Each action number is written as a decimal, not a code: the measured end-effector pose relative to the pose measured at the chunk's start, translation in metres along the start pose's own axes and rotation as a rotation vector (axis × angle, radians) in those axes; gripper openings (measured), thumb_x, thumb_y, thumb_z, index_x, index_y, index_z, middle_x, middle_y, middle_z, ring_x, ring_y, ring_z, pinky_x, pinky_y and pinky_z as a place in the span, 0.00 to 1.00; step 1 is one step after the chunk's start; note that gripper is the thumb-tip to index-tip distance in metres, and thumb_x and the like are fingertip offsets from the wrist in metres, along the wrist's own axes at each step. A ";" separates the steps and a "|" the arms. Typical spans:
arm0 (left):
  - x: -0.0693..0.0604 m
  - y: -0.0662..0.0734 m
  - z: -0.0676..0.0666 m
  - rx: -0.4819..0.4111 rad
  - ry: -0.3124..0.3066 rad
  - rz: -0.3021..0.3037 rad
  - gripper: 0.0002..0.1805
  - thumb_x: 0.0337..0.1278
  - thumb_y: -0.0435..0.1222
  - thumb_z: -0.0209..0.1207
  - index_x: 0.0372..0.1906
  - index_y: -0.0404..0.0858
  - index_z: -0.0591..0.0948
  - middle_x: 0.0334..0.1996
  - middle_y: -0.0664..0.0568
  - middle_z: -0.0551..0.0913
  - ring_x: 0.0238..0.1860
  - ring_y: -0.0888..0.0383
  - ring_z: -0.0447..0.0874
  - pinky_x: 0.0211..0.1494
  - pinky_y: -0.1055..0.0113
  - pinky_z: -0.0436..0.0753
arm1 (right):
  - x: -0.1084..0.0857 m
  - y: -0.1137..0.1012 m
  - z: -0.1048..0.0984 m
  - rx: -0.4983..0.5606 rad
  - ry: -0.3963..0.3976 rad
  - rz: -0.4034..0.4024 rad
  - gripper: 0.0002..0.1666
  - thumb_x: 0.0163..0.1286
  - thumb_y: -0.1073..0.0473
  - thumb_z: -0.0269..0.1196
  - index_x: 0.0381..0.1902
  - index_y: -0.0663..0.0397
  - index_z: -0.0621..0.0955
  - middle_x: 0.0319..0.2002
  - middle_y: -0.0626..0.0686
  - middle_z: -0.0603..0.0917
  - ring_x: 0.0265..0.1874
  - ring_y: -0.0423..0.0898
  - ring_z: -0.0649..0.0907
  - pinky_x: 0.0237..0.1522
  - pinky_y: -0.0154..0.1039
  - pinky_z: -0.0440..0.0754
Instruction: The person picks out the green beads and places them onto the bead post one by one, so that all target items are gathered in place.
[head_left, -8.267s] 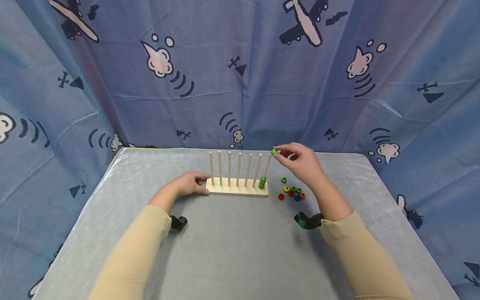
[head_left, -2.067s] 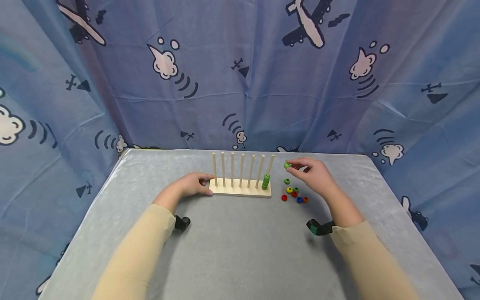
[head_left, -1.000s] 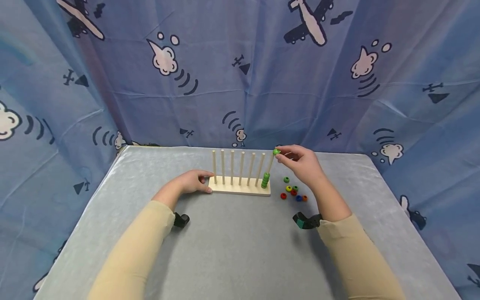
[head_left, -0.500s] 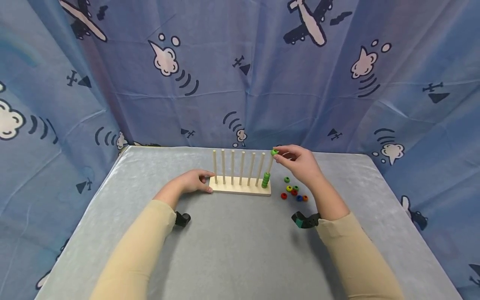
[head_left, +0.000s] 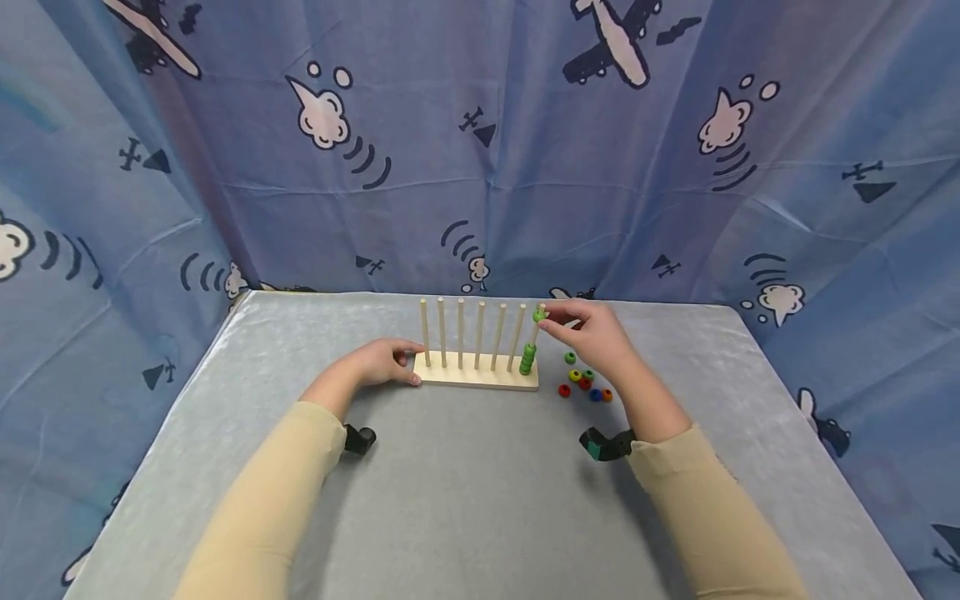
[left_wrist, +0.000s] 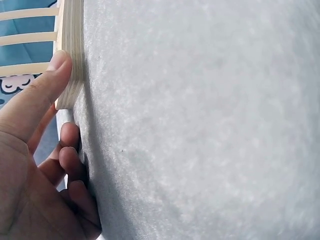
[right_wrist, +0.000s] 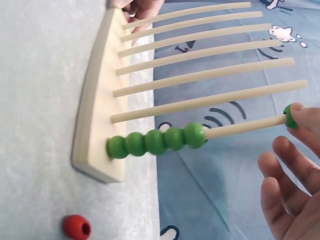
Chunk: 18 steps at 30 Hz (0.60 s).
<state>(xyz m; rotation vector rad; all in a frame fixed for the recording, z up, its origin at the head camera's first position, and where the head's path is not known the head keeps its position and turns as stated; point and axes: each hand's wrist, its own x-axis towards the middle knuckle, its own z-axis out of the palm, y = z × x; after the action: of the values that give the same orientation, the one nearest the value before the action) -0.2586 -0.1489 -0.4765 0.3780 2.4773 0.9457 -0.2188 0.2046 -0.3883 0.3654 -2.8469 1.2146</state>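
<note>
A wooden peg rack (head_left: 477, 377) with several upright pegs stands on the table. Its rightmost peg carries a stack of several green beads (right_wrist: 155, 142) resting at the base. My right hand (head_left: 592, 333) pinches another green bead (right_wrist: 290, 116) between thumb and forefinger, and the bead is around the top of that same peg; the other fingers are loosely bent. My left hand (head_left: 378, 364) grips the left end of the rack's base, with the thumb (left_wrist: 59, 62) at the front edge and the forefinger behind.
Loose beads lie right of the rack: a red bead (head_left: 564, 390), a yellow bead (head_left: 575, 376), a blue bead (head_left: 596, 395), an orange bead (head_left: 607, 395), a green bead (head_left: 570, 357) and others. A patterned curtain (head_left: 480, 150) hangs behind the grey-covered table (head_left: 465, 500).
The green bead in my right hand has come left from above the loose beads onto the rightmost peg's top. That stack has grown since the oldest frame. My left hand stays on the rack.
</note>
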 end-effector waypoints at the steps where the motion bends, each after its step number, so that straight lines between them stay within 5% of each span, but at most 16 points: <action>1: 0.000 0.000 0.000 0.000 -0.001 0.002 0.37 0.51 0.43 0.73 0.68 0.42 0.75 0.35 0.51 0.72 0.37 0.56 0.69 0.43 0.62 0.67 | 0.000 0.001 0.001 -0.009 -0.008 0.003 0.21 0.69 0.50 0.66 0.56 0.51 0.84 0.49 0.53 0.84 0.46 0.50 0.81 0.49 0.49 0.80; 18: 0.001 -0.002 -0.002 0.004 0.001 0.026 0.37 0.51 0.42 0.74 0.67 0.41 0.76 0.35 0.51 0.72 0.37 0.56 0.69 0.43 0.62 0.67 | -0.001 0.031 0.024 -0.079 -0.070 -0.036 0.20 0.67 0.51 0.68 0.53 0.53 0.87 0.44 0.51 0.84 0.45 0.49 0.80 0.47 0.49 0.79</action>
<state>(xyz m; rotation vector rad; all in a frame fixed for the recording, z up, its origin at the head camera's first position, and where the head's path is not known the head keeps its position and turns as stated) -0.2603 -0.1509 -0.4772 0.4117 2.4810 0.9519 -0.2234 0.2082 -0.4271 0.4629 -2.9232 1.1010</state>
